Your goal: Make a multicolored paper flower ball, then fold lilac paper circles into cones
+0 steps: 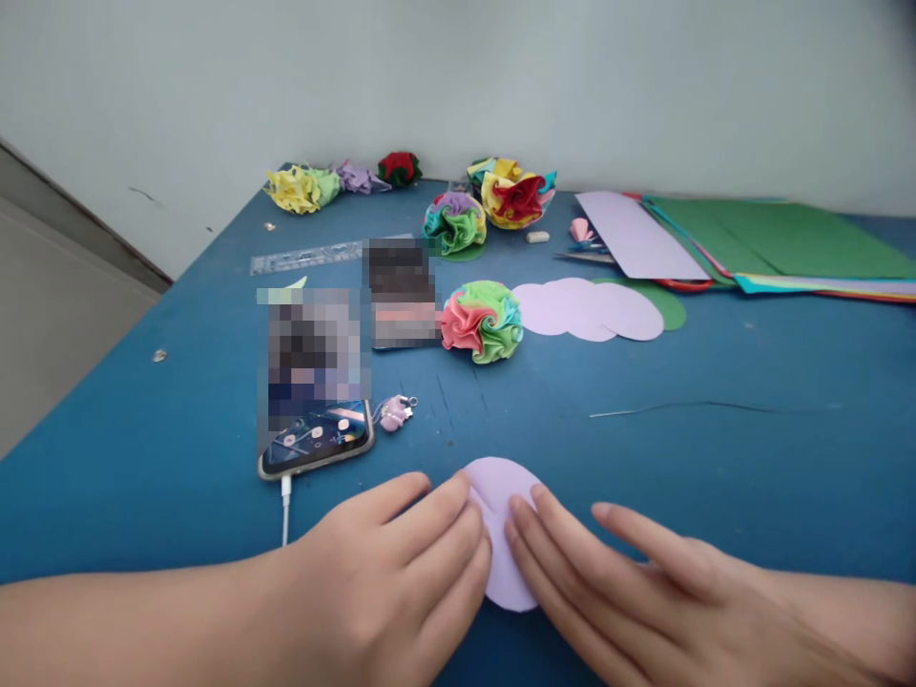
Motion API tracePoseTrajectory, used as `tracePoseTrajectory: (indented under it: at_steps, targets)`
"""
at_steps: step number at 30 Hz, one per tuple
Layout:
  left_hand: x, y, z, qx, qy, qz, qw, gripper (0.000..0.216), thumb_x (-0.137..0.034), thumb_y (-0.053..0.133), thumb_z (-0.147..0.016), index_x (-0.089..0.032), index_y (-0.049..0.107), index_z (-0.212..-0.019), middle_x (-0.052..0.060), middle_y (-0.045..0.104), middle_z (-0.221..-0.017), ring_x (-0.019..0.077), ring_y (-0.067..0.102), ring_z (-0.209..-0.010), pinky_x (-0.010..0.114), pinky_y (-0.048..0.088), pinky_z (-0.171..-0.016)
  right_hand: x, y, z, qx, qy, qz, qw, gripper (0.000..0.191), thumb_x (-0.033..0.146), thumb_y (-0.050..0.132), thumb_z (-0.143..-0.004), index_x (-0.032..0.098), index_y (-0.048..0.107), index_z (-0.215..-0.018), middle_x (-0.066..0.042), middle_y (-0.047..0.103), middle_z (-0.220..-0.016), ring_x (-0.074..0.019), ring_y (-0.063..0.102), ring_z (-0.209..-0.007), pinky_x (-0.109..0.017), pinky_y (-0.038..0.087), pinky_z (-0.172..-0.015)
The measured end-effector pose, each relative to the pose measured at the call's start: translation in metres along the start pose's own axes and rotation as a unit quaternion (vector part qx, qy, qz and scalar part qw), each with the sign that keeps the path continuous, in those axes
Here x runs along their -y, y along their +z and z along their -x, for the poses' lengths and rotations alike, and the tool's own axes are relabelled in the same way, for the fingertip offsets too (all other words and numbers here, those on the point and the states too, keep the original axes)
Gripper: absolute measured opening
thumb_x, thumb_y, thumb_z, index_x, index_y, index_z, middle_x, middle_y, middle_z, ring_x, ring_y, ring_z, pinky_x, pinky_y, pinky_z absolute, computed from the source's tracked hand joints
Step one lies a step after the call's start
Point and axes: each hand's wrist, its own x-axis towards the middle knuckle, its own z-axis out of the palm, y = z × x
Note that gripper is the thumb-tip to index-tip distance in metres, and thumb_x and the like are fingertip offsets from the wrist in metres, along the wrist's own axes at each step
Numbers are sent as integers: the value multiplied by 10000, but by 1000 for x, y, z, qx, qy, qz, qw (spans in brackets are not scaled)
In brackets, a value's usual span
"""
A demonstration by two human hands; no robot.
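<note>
A lilac paper circle (505, 568) lies on the blue table close to me, with a faint crease line near its upper middle. My left hand (401, 563) rests on its left side, fingers together and bent a little, thumb apart. From the right, my right hand (630, 572) presses outstretched fingertips on the paper, its thumb raised away. Both hands are open, and neither grips the circle. Parts of the circle's edges are hidden under my fingers. Beyond it sits a pink and green folded paper ball (483, 322), beside a row of overlapping lilac paper circles (572, 307).
A charging phone (319, 439) with a charm (393, 412) lies left, near a second dark device (401, 277) and a clear ruler (307, 256). Paper flowers (304, 188) line the back. Coloured sheets (787, 234), scissors (587, 258) and a thin wire (687, 405) lie right.
</note>
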Motion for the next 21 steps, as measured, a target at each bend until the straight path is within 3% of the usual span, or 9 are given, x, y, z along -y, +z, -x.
tracePoseTrajectory:
  at_steps: [2, 6, 12, 16, 21]
  targets:
    - [-1, -1, 2, 12, 7, -10, 1000, 349, -104, 310, -864, -110, 639, -979, 85, 669, -1034, 238, 610, -968, 362, 501, -771, 2, 1, 0, 18, 38, -30, 999, 414, 80, 261, -838, 144, 663, -914, -62, 693, -955, -186, 632, -916, -303, 463, -789]
    - [-5, 1, 5, 49, 20, -21, 998, 292, -139, 382, -854, -129, 632, -1004, 97, 646, -1085, 243, 601, -993, 358, 514, -757, 5, 3, 0, 15, 46, -79, 996, 354, 113, 315, -845, 129, 661, -915, -84, 696, -927, -221, 633, -914, -363, 463, -819]
    - [-11, 9, 3, -4, -1, -13, 1000, 154, -163, 499, -837, -124, 648, -848, 92, 680, -980, 244, 631, -916, 362, 535, -703, -2, 11, -1, -3, 105, -166, 981, 277, 143, 375, -872, 145, 647, -818, -86, 679, -923, -218, 611, -872, -406, 451, -806]
    - [-10, 7, -1, -61, -63, 21, 996, 152, -139, 530, -796, -86, 639, -889, 90, 695, -874, 224, 647, -871, 324, 552, -698, -13, 21, -6, -12, 172, -268, 948, 160, 201, 530, -847, 121, 606, -731, -91, 640, -779, -171, 558, -728, -326, 460, -658]
    - [-9, 3, -1, -18, -87, 35, 995, 341, -162, 427, -839, -151, 568, -1149, 86, 691, -903, 183, 657, -837, 285, 555, -679, -21, 31, -8, 3, 232, -380, 895, 134, 229, 505, -865, 129, 568, -800, -81, 594, -829, -131, 511, -739, -280, 450, -668]
